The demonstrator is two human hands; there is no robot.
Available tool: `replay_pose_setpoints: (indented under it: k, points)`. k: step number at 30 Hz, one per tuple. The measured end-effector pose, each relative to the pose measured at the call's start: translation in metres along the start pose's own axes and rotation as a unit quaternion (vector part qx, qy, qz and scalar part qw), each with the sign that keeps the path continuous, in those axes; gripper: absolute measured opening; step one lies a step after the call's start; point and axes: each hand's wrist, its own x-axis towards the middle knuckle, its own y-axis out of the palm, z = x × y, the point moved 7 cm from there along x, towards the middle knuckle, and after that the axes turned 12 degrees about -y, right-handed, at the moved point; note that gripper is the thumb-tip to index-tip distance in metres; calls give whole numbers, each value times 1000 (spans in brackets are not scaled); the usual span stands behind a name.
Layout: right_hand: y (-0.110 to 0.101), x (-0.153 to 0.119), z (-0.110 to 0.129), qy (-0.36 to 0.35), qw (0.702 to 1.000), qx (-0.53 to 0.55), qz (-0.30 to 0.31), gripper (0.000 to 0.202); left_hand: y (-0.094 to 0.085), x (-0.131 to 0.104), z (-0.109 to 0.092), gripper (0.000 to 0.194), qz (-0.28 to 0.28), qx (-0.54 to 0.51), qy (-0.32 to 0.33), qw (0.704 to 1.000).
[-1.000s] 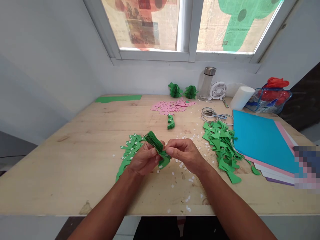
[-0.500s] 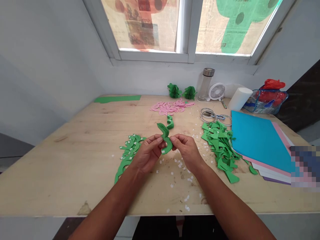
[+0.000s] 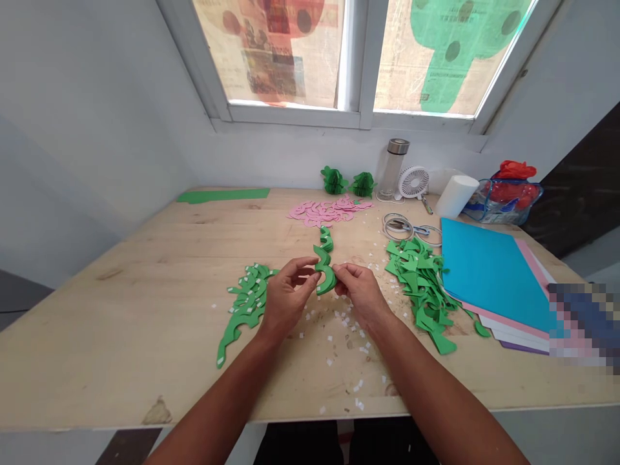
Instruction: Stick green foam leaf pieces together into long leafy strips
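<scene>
A stack of green wavy paper cutouts [image 3: 326, 279] is held up between my two hands over the middle of the table. My left hand [image 3: 289, 292] grips its left edge with the thumb and fingertips. On the opposite side, my right hand [image 3: 361, 290] pinches the right edge between thumb and fingers. Just beyond lies another small stack of green cutouts [image 3: 327, 240]. To the left of my left hand, a pile of green cutouts with white tabs [image 3: 249, 297] spreads on the table. Small white paper squares [image 3: 345, 320] are scattered below my hands.
Pink cutouts [image 3: 327, 212] lie further back, before two green folded paper shapes [image 3: 334, 181]. Green scraps [image 3: 421, 284], tape rolls [image 3: 398, 227] and blue sheets [image 3: 494, 271] are on the right. A bottle [image 3: 391, 171], fan [image 3: 414, 182] and white roll [image 3: 456, 196] stand behind.
The held stack has tilted, with its layers now showing along the lower right edge. My left fingers have shifted to its left edge. The camera view has moved slightly.
</scene>
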Motion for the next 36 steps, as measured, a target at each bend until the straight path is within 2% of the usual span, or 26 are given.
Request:
replay_pose_setpoints:
  k: [4,7,13,26,36]
  points:
    - [0,0,2,-8,1000,2,0,29,0,0,1,27,-11,18,14,1000]
    - [1,-1,4,-16,1000,5,0,29,1,1,3,26,-8,16,-4,1000]
    - [3,-3,9,-25,1000,3,-3,29,6,1,5,28,28,-48,-77,995]
    - [7,-5,20,-54,998,-13,3,30,7,5,15,31,50,-131,-120,983]
    - [10,-7,24,-64,998,-23,14,28,12,1,12,29,74,-204,-161,963]
